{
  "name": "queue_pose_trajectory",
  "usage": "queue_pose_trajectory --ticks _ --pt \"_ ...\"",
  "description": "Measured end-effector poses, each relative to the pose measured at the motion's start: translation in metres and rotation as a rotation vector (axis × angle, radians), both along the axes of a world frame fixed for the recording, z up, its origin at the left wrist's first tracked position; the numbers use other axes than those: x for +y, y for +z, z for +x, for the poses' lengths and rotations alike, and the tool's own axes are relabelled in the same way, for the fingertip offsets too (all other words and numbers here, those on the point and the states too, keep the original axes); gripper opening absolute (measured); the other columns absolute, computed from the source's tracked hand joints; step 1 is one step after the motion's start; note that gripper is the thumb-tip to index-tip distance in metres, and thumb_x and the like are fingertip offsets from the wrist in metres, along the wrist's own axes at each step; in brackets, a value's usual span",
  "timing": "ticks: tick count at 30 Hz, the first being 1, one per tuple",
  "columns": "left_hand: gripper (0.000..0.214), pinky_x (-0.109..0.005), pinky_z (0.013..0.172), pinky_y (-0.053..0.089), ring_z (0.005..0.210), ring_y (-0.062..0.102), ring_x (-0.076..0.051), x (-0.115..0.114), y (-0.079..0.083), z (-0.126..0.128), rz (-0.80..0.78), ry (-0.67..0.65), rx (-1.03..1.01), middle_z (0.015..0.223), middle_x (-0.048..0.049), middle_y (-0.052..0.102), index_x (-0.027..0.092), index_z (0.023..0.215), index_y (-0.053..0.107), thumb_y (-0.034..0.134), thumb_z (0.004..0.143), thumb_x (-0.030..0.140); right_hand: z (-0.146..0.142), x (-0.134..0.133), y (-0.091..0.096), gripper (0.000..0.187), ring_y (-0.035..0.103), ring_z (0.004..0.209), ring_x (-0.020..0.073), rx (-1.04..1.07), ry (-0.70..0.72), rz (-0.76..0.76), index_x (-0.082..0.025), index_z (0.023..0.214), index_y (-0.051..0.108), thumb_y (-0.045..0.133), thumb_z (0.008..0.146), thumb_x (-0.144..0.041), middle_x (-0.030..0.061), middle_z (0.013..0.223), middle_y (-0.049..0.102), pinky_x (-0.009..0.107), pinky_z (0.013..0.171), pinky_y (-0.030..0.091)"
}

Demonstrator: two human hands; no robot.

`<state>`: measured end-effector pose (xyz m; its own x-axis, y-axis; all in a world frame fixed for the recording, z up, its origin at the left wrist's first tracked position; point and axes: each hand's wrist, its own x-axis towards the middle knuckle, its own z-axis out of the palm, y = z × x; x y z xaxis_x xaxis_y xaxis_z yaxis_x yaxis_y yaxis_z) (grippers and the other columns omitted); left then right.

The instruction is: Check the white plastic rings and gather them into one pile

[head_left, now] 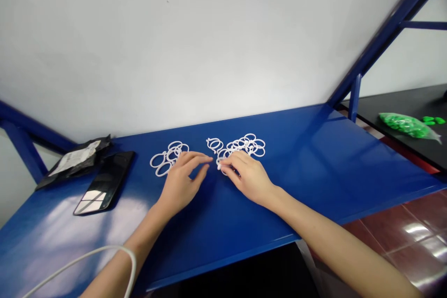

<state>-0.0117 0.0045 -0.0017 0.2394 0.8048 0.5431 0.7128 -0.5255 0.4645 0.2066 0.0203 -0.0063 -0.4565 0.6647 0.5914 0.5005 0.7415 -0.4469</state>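
Observation:
White plastic rings lie in groups on the blue table. My right hand [249, 174] pinches one white ring [219, 165] between thumb and fingertips, at the near edge of the right-hand pile [259, 149]; the hand hides part of that pile. Opposite it, my left hand [185, 179] has its thumb and fingers apart with nothing between them. It covers the near right side of the left group of rings [159, 160]. Between the two groups, a little farther back, sits a small pair of rings [215, 144].
A black phone [104, 184] and a dark plastic package with a white label [75, 158] lie on the blue table [307, 167] at the left. A white cable [87, 252] crosses over my left forearm. At the right, a bag of green pieces [407, 125] rests on a black table.

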Motion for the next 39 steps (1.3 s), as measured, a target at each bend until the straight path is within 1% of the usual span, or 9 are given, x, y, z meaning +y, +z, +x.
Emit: queue_pose_trajectory --ticks 4,8,13,18,24,29,32,35,39 --pt "0.023 -0.048 0.095 0.048 0.107 0.058 -0.031 0.016 -0.012 -0.022 0.079 0.229 0.221 0.109 -0.011 0.071 0.022 0.111 0.072 0.056 0.096 0.029 0.008 0.013 -0.001 0.013 0.063 0.093 0.0229 -0.06 -0.166 0.041 -0.021 0.098 0.066 0.056 0.103 -0.025 0.0064 0.098 0.072 0.035 0.077 0.054" --pt "0.029 -0.052 0.097 0.047 0.112 0.056 -0.036 0.021 -0.02 -0.033 0.059 0.287 0.36 0.115 -0.014 0.069 0.021 0.116 0.071 0.056 0.094 0.032 0.015 0.021 -0.002 0.009 0.061 0.096 0.026 -0.151 -0.258 0.023 -0.021 0.097 0.067 0.058 0.1 -0.021 0.0084 0.101 0.07 0.037 0.073 0.055" --pt "0.031 -0.053 0.094 0.047 0.114 0.055 -0.038 0.02 -0.022 -0.036 0.004 0.329 0.398 0.119 -0.015 0.069 0.021 0.118 0.069 0.057 0.093 0.034 0.016 0.021 -0.003 0.009 0.059 0.098 0.0271 -0.148 -0.266 -0.001 -0.02 0.099 0.068 0.06 0.099 -0.022 0.0096 0.103 0.069 0.039 0.077 0.054" --pt "0.029 -0.052 0.094 0.047 0.112 0.056 -0.037 0.021 -0.019 -0.035 -0.027 0.344 0.407 0.118 -0.0144 0.07 0.019 0.117 0.069 0.056 0.094 0.033 0.013 0.02 0.001 0.012 0.059 0.098 0.0267 -0.185 -0.189 0.025 -0.019 0.1 0.069 0.058 0.1 -0.022 0.0091 0.102 0.069 0.04 0.085 0.052" --pt "0.03 -0.048 0.098 0.047 0.115 0.055 -0.034 0.017 -0.013 -0.027 -0.061 0.36 0.46 0.118 -0.0135 0.071 0.015 0.117 0.07 0.054 0.096 0.03 -0.015 0.038 0.019 0.025 0.055 0.106 0.029 -0.517 -0.161 0.047 -0.013 0.115 0.071 0.058 0.101 -0.029 0.0133 0.111 0.067 0.042 0.093 0.047" --pt "0.028 -0.048 0.098 0.047 0.113 0.056 -0.034 0.017 -0.01 -0.025 -0.039 0.368 0.43 0.115 -0.0128 0.072 0.014 0.114 0.071 0.055 0.097 0.029 -0.05 0.066 0.025 0.028 0.052 0.113 0.032 -0.734 -0.209 -0.019 -0.009 0.109 0.074 0.062 0.099 -0.032 0.0186 0.118 0.063 0.041 0.093 0.046" --pt "0.026 -0.048 0.095 0.048 0.111 0.056 -0.035 0.017 -0.008 -0.026 -0.043 0.371 0.41 0.113 -0.0125 0.073 0.015 0.112 0.072 0.056 0.096 0.029 -0.064 0.079 0.024 0.023 0.055 0.11 0.0304 -0.748 -0.19 -0.055 -0.01 0.107 0.075 0.056 0.101 -0.022 0.0178 0.114 0.065 0.039 0.09 0.047" --pt "0.025 -0.05 0.092 0.049 0.111 0.057 -0.036 0.016 -0.006 -0.024 -0.048 0.375 0.387 0.113 -0.0125 0.074 0.015 0.11 0.073 0.058 0.096 0.029 -0.069 0.083 0.023 0.025 0.057 0.105 0.0286 -0.723 -0.161 -0.057 -0.014 0.102 0.076 0.053 0.102 -0.024 0.0148 0.109 0.067 0.038 0.087 0.047" --pt "0.027 -0.053 0.095 0.048 0.111 0.058 -0.036 0.017 -0.003 -0.022 -0.045 0.388 0.255 0.111 -0.0134 0.075 0.015 0.11 0.073 0.057 0.096 0.031 -0.064 0.071 0.023 0.022 0.056 0.099 0.0244 -0.471 -0.056 -0.047 -0.016 0.103 0.075 0.055 0.103 -0.027 0.0107 0.105 0.068 0.036 0.09 0.046"
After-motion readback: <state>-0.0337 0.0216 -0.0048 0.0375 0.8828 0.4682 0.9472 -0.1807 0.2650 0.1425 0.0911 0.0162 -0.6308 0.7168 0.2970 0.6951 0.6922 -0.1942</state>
